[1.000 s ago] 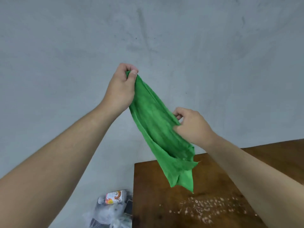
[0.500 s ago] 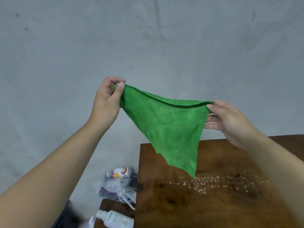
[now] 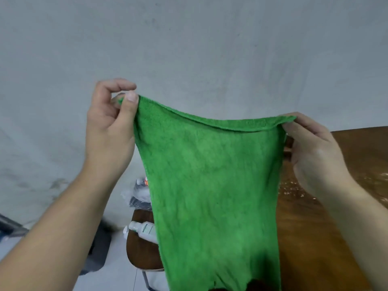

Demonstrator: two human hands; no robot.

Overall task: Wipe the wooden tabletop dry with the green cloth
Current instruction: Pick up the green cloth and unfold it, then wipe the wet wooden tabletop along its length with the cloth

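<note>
While the left hand's fingers (image 3: 128,97) and the right hand's fingers (image 3: 298,122) each pinch a top corner, the green terry cloth (image 3: 212,185) hangs spread, hiding most of the brown wooden table (image 3: 336,227); its lower edge is cut off.

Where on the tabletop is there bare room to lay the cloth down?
Bare wood on the tabletop shows between the cloth and the right forearm. Droplets lie farther back. The stool on the left carries a bottle.
</note>
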